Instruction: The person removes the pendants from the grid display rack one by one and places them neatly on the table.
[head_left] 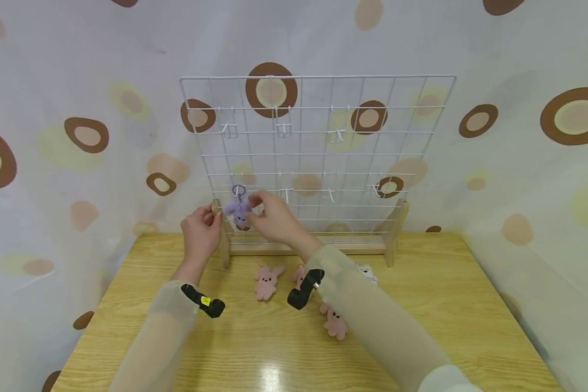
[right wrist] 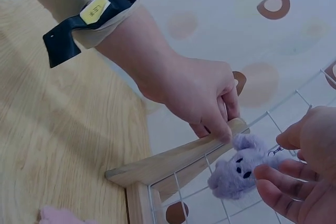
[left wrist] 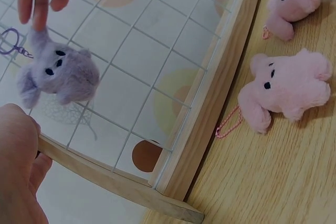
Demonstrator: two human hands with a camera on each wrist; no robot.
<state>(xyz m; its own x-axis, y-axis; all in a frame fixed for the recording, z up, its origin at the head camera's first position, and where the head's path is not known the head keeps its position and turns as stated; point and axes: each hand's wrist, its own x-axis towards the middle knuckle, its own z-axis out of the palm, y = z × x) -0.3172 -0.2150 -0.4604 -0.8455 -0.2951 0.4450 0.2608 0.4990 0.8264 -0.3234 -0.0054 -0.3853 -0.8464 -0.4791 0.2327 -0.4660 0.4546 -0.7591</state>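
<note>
A purple plush bunny keychain [head_left: 239,211] hangs by its purple ring [head_left: 238,190] at a lower-left hook on the white wire grid [head_left: 318,77]. Beside it is my right hand [head_left: 273,216], fingers and thumb spread apart; in the left wrist view a fingertip touches the plush's ear. My left hand [head_left: 202,233] pinches the top of the wooden side post [head_left: 224,245] of the grid stand. The right wrist view shows the left thumb and fingers on either side of that post [right wrist: 173,156]. The plush's face looks outward, away from the grid.
On the wooden table lie several pink plush keychains [head_left: 267,282], one [head_left: 335,322] near the right forearm. A white plush [head_left: 366,272] is partly hidden behind that sleeve. More white hooks [head_left: 284,129] sit on the grid's upper and lower rows. A patterned cloth stands behind.
</note>
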